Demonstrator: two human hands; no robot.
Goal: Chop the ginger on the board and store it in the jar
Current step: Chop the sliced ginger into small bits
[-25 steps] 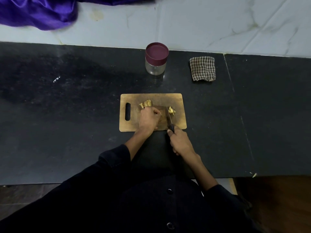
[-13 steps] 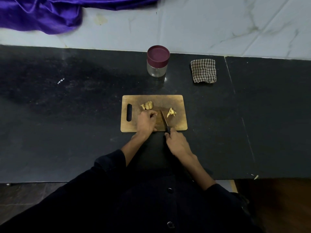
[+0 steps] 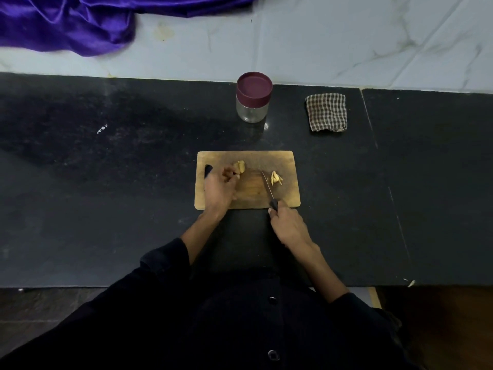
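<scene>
A wooden cutting board (image 3: 288,158) lies on the black counter in front of me. My left hand (image 3: 220,186) rests on its left part, fingers curled at the near end of a pale ginger piece (image 3: 241,166). A small heap of cut ginger strips (image 3: 276,178) lies on the board's right side. My right hand (image 3: 289,227) grips the black handle of a knife (image 3: 268,186), whose blade points away from me just left of the cut strips. The glass jar (image 3: 253,98) with a maroon lid stands shut behind the board.
A folded checked cloth (image 3: 326,112) lies right of the jar. Purple satin fabric (image 3: 66,25) is draped on the pale ledge at the back left. A seam in the counter (image 3: 370,124) runs to the right of the cloth.
My left hand has slid left, off the middle of the board, to the ginger piece. The knife has shifted right and now lies beside the cut strips.
</scene>
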